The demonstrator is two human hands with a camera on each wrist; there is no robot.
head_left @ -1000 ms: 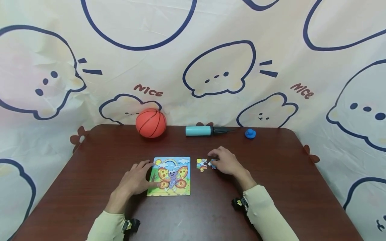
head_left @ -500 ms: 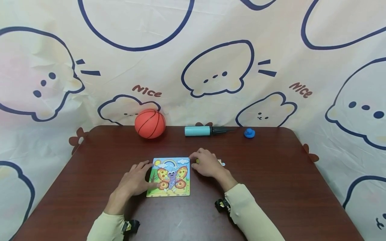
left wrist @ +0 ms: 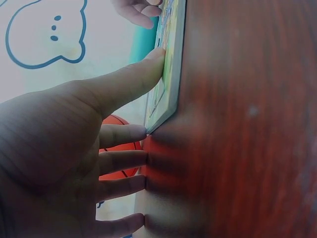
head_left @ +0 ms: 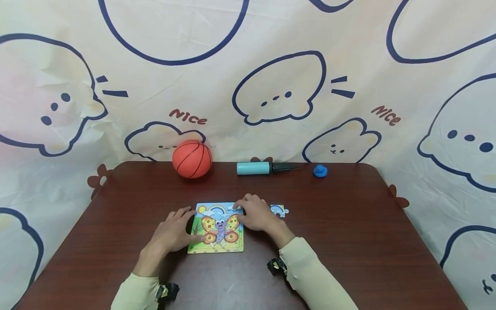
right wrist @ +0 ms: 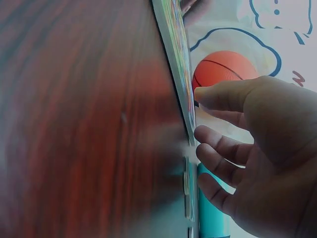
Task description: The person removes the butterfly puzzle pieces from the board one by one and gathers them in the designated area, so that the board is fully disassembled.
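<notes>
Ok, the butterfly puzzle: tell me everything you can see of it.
The butterfly puzzle is a thin, squarish, stiff-looking board with pale edges, printed with a purple butterfly, orange-and-yellow wings, sun, rainbow and clouds. It lies flat on the brown table, picture upright in the head view. The left hand touches its left side, thumb on its face; the right hand overlaps its upper right, contact unclear.

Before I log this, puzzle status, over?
Left hand touching puzzle. Right hand partly hiding its far right corner. Loose piece right of puzzle.
</notes>
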